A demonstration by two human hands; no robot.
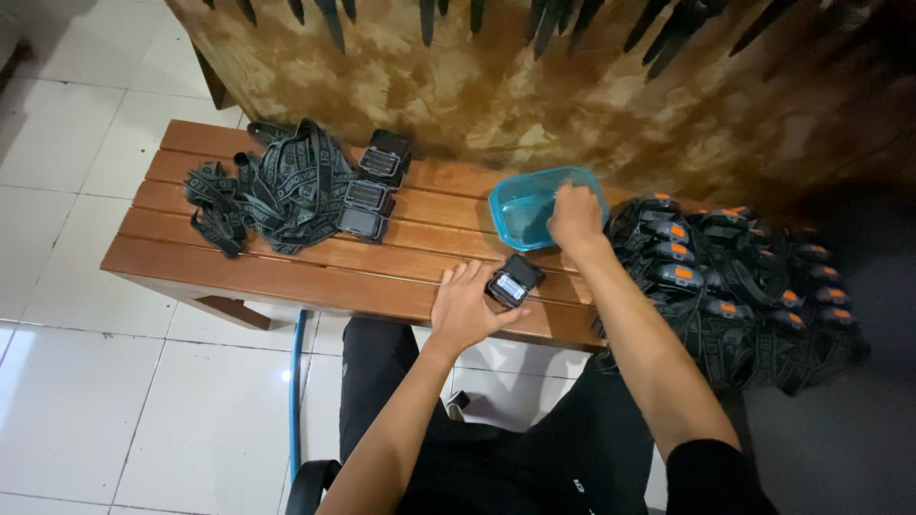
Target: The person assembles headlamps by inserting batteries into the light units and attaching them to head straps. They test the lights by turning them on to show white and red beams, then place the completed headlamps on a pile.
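This looks like a small home workshop or informal assembly spot rather than a factory. A low slatted wooden bench (286, 257) serves as the worktop, standing on a white tiled floor (86, 381) against a mottled brown wall (534, 86). Many identical headlamps are heaped at the right end (735, 277), while a smaller batch with tangled black straps (277, 186) lies at the left. A blue plastic tub (525, 205) sits between them. The person sits low, knees under the bench.

Dim indoor light, brightest on white floor tiles left; right side deep shadow, edges bent, slight softness.
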